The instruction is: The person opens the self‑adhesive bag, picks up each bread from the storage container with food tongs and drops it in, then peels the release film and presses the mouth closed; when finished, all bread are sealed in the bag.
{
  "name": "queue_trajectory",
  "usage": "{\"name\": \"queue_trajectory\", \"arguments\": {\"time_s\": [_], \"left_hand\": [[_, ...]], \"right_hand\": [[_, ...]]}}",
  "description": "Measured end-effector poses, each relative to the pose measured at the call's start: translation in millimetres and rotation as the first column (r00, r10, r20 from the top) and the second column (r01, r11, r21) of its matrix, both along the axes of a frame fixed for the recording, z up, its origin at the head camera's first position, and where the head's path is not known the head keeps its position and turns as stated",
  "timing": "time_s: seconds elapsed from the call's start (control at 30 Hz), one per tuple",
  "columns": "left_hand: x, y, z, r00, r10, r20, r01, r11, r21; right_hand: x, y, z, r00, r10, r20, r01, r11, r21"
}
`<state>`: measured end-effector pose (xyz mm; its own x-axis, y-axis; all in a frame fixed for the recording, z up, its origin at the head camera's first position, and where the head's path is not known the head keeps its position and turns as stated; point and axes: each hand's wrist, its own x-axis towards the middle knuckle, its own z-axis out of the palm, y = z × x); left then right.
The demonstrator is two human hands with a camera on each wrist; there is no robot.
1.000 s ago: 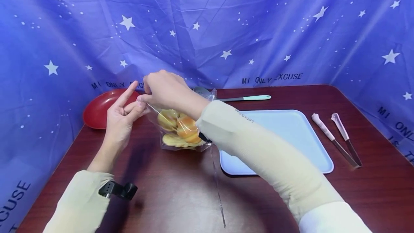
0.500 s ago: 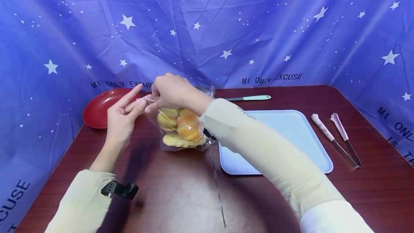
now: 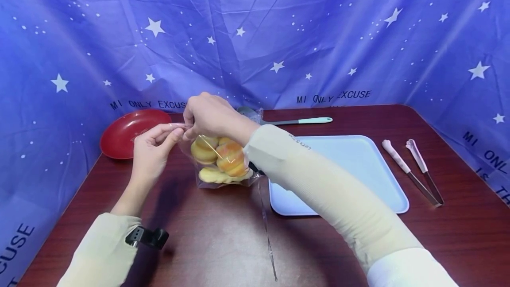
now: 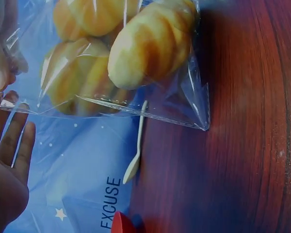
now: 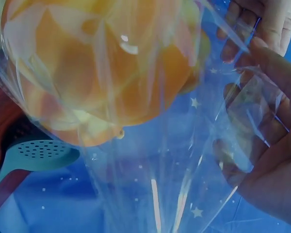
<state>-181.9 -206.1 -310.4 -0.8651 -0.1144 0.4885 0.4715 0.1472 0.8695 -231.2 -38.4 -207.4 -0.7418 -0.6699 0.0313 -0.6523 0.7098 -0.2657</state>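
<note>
On the dark table (image 3: 223,242), left of the blue tray (image 3: 358,163), the clear bag of buns (image 3: 221,160) is standing (top gathered); left hand (image 3: 153,152) and right hand (image 3: 209,114) are both pinching its top edge.

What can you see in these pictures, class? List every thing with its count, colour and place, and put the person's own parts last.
Bag: one, clear plastic, standing on the table left of the tray, its top pinched by both hands.
Buns: several, golden yellow, inside the bag.
Plate: one, red, far left of the table.
Tray: one, pale blue, right of the bag.
Skimmer: one, mint handle, behind the tray; its perforated head shows in the right wrist view.
Knives: two, pink handles, right of the tray.
Table: one, dark red wood.
Cloth: one, blue with white stars, behind the table.
Left hand: one, pinching the bag's top.
Right hand: one, gripping the bag's top.
</note>
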Motion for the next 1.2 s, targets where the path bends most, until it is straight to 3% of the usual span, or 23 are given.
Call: {"name": "queue_trajectory", "arguments": {"time_s": [0.17,0.37,0.6,0.8,1.0,1.2], "left_hand": [[0.8,-1.3,0.7,1.0,0.014,-0.02,-0.015,0.999,-0.036],[1.9,-2.0,1.7,0.998,-0.053,-0.019,0.053,0.998,0.031],[2.3,-0.1,2.5,0.999,-0.033,-0.003,0.033,0.998,0.048],[0.0,2.2,2.5,0.997,-0.077,-0.019,0.079,0.989,0.126],[-1.6,0.9,1.1,0.999,-0.03,-0.014,0.033,0.969,0.245],[-2.7,2.1,1.4,0.998,-0.049,-0.025,0.054,0.969,0.24]], "right_hand": [[-3.1,4.4,1.1,0.998,0.038,0.046,-0.037,0.999,-0.016],[-5.4,13.0,6.4,0.997,0.054,0.05,-0.055,0.998,0.025],[-5.3,19.3,10.9,0.998,0.055,0.043,-0.059,0.995,0.084],[-5.5,25.8,15.1,0.999,0.018,0.032,-0.021,0.993,0.118],[-11.4,42.1,10.2,0.998,0.066,-0.007,-0.066,0.996,0.053],[-15.6,52.6,6.6,0.994,0.105,-0.005,-0.105,0.994,-0.036]]}}
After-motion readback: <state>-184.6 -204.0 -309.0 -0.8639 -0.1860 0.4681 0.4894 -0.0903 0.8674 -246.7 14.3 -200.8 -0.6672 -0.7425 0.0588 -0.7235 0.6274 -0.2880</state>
